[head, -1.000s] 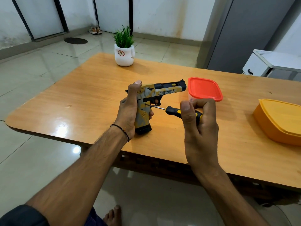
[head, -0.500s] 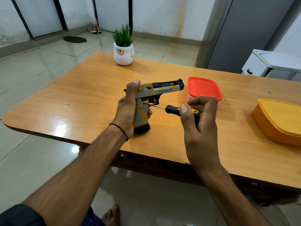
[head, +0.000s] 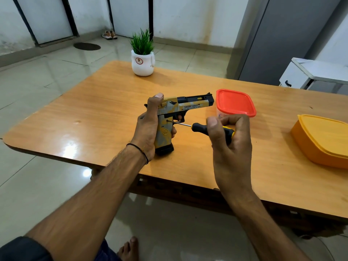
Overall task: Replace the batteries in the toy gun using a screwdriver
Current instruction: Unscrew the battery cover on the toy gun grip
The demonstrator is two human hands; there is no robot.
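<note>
Near the front edge of the tabletop point(head: 105, 113) I'm standing the gun point(head: 180, 108) upright on its butt, barrel pointing right. My left hand point(head: 148, 127) is wrapping the grip from behind, thumb lying up along the rear of the slide and fingertips showing round the front. My right hand point(head: 229, 136) is curling round the screwdriver point(head: 199, 127) handle, thumb on top. The shaft is running left, and its tip is touching the side of the grip just below the trigger guard.

Step, as I'm reading it: I'm working the screw of the battery cover in the grip, so the task is sitting early, with the cover on and no batteries out. The next move is calling for steady push along the shaft while I'm twisting, so the tip isn't slipping out of the screw. The left hand is bracing the gun against the tabletop so it isn't tipping. A loose screw that small will be rolling away easily, so it's wanting a safe spot.

Hard to make out:
- The screw head is too small, so I can't tell if the tip is seated in it.
- The right hand is covering most of the handle, and its fingers are blurring a little.
- The gun's far side is hiding from me.
- The red-lid box point(head: 235, 102) just beyond my right hand is showing something unclear inside.
- The orange box point(head: 323, 138) is getting cut off at the right edge.
- Fresh batteries aren't showing anywhere.
</note>
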